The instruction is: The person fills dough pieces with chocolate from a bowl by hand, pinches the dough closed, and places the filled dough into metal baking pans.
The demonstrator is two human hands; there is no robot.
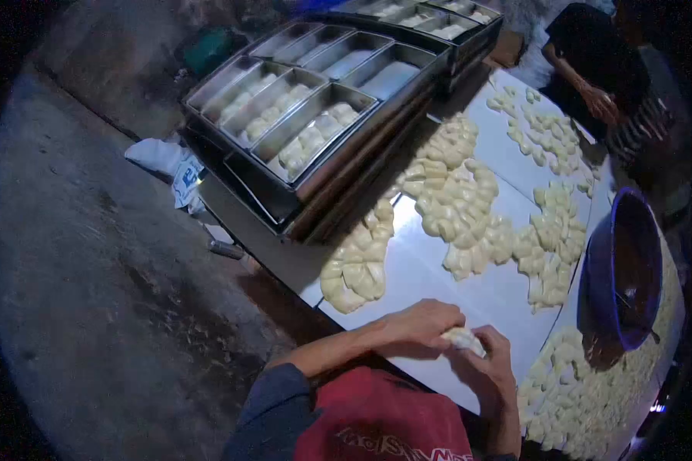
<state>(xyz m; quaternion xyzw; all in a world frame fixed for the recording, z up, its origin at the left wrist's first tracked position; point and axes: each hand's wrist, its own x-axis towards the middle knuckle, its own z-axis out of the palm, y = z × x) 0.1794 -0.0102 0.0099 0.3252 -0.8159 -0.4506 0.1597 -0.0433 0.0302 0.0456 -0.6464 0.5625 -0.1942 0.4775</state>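
Between my two hands is a small pale piece of dough (464, 339), held above the white tabletop (407, 269) near its front edge. My left hand (427, 323) has its fingers closed on the dough's left end. On the other end, the fingers of my right hand (494, 353) are curled round it. Beyond my hands lie clusters of dough pieces (457, 200), pressed close together. Another cluster (357, 265) lies nearer, beside the stacked trays. Many smaller pieces (569, 392) cover the table's right side.
Stacked metal pans (311, 138) stand at the upper left, some compartments holding dough. A second pan set (438, 19) is behind them. A purple basin (623, 269) stands at the right. Across the table is another person (596, 77), one hand near small dough pieces.
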